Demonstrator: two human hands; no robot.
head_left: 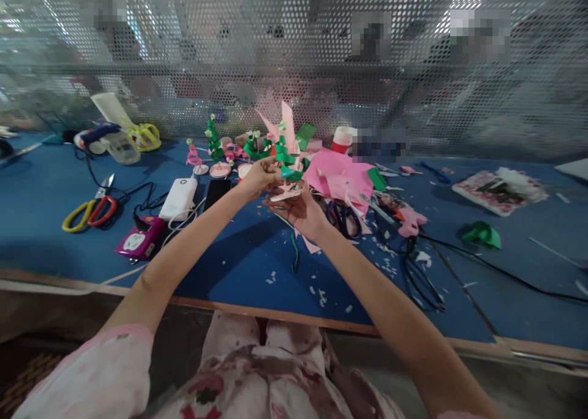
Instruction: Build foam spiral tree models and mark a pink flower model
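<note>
A small green spiral paper tree (285,152) with a pale pink round base (285,195) is held above the blue table. My left hand (260,177) pinches its lower part from the left, fingers closed. My right hand (305,214) supports the base from below and the right, its fingers curled around the edge. Behind stand another green spiral paper tree (214,140) and a pink spiral one (193,155), both on round bases. Pink paper sheets (337,174) lie just right of my hands, beside dark-handled scissors (343,220).
Yellow-and-red scissors (94,207), a purple power socket (140,238), a white power bank (179,200) and a black phone (217,192) lie left. On the right are a pink glue gun (410,220) with black cord, green scrap (482,234) and paper bits. A perforated metal screen (294,57) runs behind.
</note>
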